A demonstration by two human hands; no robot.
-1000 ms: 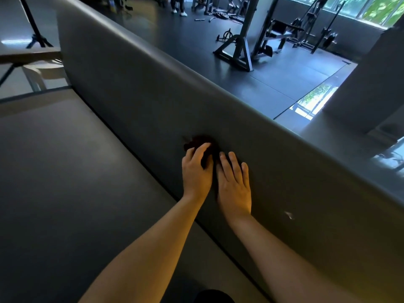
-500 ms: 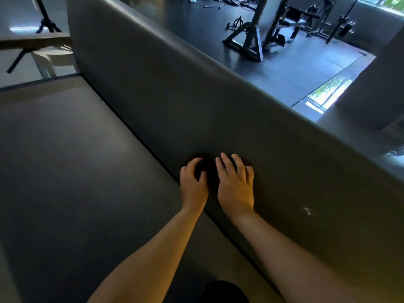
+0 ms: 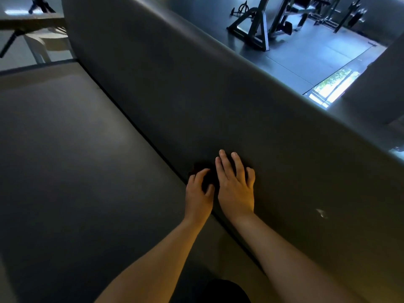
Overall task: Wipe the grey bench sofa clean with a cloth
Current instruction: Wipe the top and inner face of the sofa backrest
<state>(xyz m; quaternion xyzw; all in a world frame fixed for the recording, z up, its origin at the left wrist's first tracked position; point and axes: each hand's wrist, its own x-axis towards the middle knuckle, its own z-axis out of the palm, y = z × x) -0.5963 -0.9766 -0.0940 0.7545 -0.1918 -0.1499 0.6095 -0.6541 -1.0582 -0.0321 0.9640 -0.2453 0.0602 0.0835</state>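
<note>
The grey bench sofa has a wide seat on the left and a tall padded backrest running diagonally. A dark cloth lies at the foot of the backrest, near the seam with the seat, mostly covered. My left hand grips the cloth with curled fingers. My right hand lies beside it with straight fingers pressed flat on the backrest and the cloth's edge.
A small white scuff marks the backrest to the right of my hands. Behind the backrest are a dark gym floor and weight racks. A white chair and a table stand beyond the seat's far end.
Both hands have slid the cloth down the backrest to the seam with the seat. The view has tilted downward.
</note>
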